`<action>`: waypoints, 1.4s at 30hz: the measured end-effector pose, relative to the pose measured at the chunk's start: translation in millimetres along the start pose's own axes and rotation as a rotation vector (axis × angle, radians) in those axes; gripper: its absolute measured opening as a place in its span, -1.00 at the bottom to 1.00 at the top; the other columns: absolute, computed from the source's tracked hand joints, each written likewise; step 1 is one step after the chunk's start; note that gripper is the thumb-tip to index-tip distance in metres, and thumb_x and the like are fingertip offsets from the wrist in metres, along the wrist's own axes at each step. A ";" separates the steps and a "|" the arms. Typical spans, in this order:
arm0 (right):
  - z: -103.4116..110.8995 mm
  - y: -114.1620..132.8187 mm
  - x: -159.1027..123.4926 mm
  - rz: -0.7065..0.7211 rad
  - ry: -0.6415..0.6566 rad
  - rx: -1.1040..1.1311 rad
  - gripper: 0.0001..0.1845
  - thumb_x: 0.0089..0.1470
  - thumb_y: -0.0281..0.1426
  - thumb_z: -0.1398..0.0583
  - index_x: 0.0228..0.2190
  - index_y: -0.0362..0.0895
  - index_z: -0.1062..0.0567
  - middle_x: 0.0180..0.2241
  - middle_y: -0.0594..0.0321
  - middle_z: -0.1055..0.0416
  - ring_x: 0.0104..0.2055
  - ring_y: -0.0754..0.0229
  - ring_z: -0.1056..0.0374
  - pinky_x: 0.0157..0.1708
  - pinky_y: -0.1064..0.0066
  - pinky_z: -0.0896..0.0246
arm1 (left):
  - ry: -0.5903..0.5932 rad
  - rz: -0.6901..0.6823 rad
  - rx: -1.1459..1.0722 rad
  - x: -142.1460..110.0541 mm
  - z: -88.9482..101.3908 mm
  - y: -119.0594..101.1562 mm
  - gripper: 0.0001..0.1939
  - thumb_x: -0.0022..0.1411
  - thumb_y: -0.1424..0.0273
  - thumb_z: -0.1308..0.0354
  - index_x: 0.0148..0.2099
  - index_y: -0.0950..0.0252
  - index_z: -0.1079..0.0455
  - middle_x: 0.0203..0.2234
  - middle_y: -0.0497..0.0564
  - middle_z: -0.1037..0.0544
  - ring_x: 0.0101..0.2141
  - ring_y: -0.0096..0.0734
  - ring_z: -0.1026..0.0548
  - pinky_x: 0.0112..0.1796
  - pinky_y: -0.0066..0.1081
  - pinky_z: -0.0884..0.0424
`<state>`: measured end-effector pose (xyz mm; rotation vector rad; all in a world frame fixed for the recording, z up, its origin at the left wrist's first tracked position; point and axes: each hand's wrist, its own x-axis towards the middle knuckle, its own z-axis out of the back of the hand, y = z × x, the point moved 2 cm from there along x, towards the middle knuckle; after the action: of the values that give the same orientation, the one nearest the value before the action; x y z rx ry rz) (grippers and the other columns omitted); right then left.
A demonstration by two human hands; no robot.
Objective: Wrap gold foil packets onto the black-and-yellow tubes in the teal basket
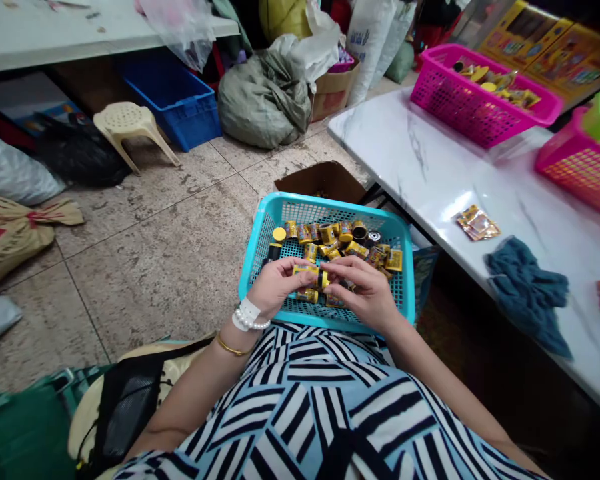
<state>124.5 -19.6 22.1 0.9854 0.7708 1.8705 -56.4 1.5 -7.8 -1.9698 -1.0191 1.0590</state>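
Observation:
Over a turquoise plastic basket (253, 240) on my lap, both hands meet at a small yellow-and-black cylinder (322, 277) with a printed label. My left hand (277, 285) is closed around its labelled body. The fingers of my right hand (363, 290) pinch its yellow end, beside the black band. Several similar yellow printed cylinders (355, 249) lie jumbled in the basket. A black tube with a yellow round top (279, 234) leans at the basket's left side.
At right, a marble-patterned table (420, 180) bears pink baskets (485, 110), small shiny packets (477, 223) and a dark teal cloth (527, 287). Beyond my basket stands an open cardboard box (325, 177). A beige stool (127, 123), a blue crate (180, 107) and sacks (265, 100) occupy the floor.

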 end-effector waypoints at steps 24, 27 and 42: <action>-5.0 -2.3 -0.5 -0.045 -0.133 0.041 -0.71 0.05 -0.42 -0.32 -0.13 0.02 -0.56 -0.18 0.16 -0.48 -0.14 0.10 -0.45 -0.19 0.24 -0.47 | 0.055 -0.096 0.139 -4.6 -7.6 -4.9 -0.49 0.12 0.03 -0.28 -0.02 0.28 -0.47 -0.46 -0.01 -0.53 -0.51 -0.46 -0.44 -0.49 -0.48 -0.34; -4.1 2.7 -1.1 0.037 -0.118 -0.110 -0.68 0.04 -0.45 -0.32 -0.13 0.02 -0.56 -0.19 0.16 -0.51 -0.13 0.09 -0.47 -0.15 0.21 -0.46 | 0.060 -0.030 0.061 -1.0 -2.7 0.9 -0.53 0.13 -0.01 -0.25 -0.19 0.31 -0.45 -0.51 -0.06 -0.46 -0.60 -0.57 -0.33 -0.56 -0.52 -0.24; -20.7 -12.1 -3.5 -0.116 -0.224 0.059 -0.72 0.00 -0.37 -0.36 -0.18 -0.03 -0.58 -0.20 0.15 -0.53 -0.24 0.14 -0.49 -0.21 0.24 -0.49 | -0.059 -0.063 0.136 2.6 2.6 5.1 -0.50 0.16 -0.08 -0.18 -0.22 0.30 -0.41 -0.61 -0.09 -0.40 -0.63 -0.53 -0.31 -0.60 -0.53 -0.22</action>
<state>112.7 -20.0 0.9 1.1408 0.7351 1.6139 -56.1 1.9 -14.1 -1.7957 -1.0063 1.1274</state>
